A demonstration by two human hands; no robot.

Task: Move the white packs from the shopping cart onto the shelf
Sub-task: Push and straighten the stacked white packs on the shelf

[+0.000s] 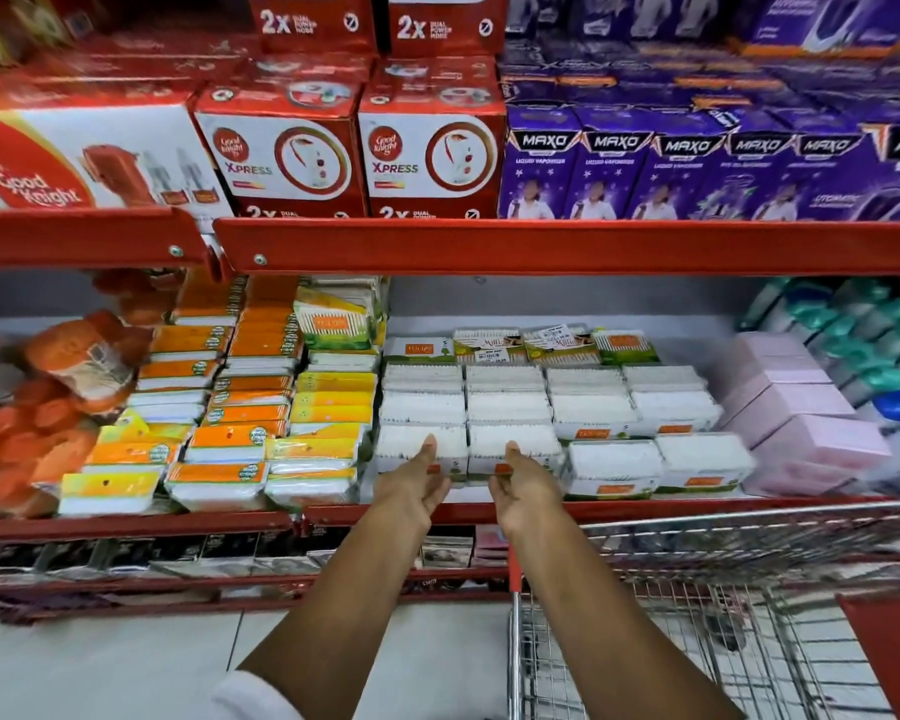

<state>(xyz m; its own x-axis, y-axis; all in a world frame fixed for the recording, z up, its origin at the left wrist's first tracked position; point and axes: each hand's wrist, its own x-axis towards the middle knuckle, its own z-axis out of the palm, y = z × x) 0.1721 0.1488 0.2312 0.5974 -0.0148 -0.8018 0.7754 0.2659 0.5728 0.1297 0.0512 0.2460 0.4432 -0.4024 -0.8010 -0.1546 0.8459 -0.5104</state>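
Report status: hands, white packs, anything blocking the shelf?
Left hand and right hand open, each against a front-row white pack on the shelf. Shopping cart at right. Nothing in the way.

Head view, close, facing forward and down at shelf [541,511]

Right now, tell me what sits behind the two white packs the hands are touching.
Behind the two front white packs touched by the left hand and right hand, more white packs run back to green-labelled packs. Anything beneath them is covered.
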